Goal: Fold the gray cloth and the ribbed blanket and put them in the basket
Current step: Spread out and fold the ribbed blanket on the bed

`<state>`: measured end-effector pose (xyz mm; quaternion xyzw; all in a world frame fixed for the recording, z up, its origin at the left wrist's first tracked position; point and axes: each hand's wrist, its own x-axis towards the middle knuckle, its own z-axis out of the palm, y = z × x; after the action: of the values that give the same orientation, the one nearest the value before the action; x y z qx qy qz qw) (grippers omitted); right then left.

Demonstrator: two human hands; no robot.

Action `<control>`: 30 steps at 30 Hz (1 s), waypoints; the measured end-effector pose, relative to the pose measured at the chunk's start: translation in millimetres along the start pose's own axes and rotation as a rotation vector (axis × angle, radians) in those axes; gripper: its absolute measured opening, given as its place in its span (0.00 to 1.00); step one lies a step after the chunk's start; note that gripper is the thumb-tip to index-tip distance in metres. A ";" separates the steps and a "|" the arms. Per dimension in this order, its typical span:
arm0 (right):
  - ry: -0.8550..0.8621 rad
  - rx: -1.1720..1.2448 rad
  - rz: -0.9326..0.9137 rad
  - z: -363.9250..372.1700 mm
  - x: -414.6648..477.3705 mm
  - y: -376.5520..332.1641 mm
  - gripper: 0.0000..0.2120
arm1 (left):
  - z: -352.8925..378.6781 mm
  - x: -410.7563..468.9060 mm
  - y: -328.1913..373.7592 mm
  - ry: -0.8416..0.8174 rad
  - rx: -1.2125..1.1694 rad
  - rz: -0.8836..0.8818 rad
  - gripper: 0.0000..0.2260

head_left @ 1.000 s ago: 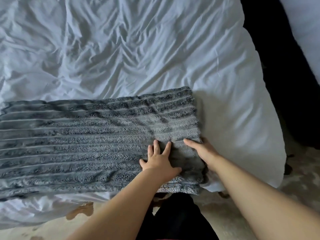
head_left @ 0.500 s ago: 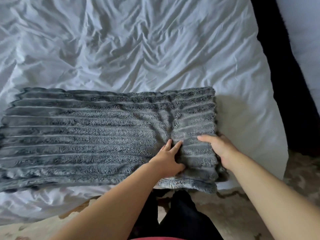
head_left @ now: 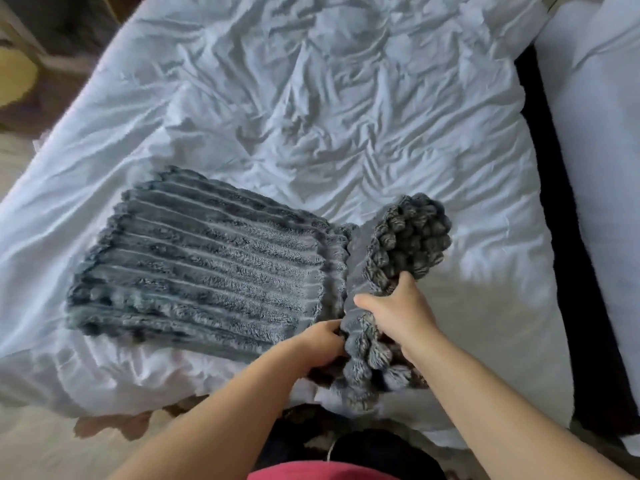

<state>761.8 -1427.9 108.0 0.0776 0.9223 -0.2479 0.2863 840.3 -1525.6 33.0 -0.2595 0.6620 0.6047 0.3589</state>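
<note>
We have the ribbed blanket (head_left: 207, 261) on the bed (head_left: 346, 109), most of it lying flat to the left of our hands. The left hand (head_left: 320, 344) pinches the near corner; the right hand (head_left: 401, 315) grips the raised end. Best to carry that end leftward, edges matched, ribs aligned. The basket is not in view.
</note>
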 end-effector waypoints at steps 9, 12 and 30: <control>-0.547 -0.080 -0.037 45.3 10.2 -68.9 0.39 | -63.6 -74.8 -19.1 0.501 -0.326 -0.023 0.12; -0.617 -0.091 -0.010 55.5 23.4 -72.7 0.16 | -63.9 -90.2 -15.5 0.521 -0.271 0.005 0.21; -0.175 -0.280 -0.763 -27.6 175.2 -13.2 0.15 | 67.4 -10.9 -10.8 1.073 -0.291 -0.389 0.43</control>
<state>600.1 -1425.3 33.9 -0.3309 0.8817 -0.2142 0.2591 866.2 -1461.5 34.2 -0.6923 0.6016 0.3965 0.0388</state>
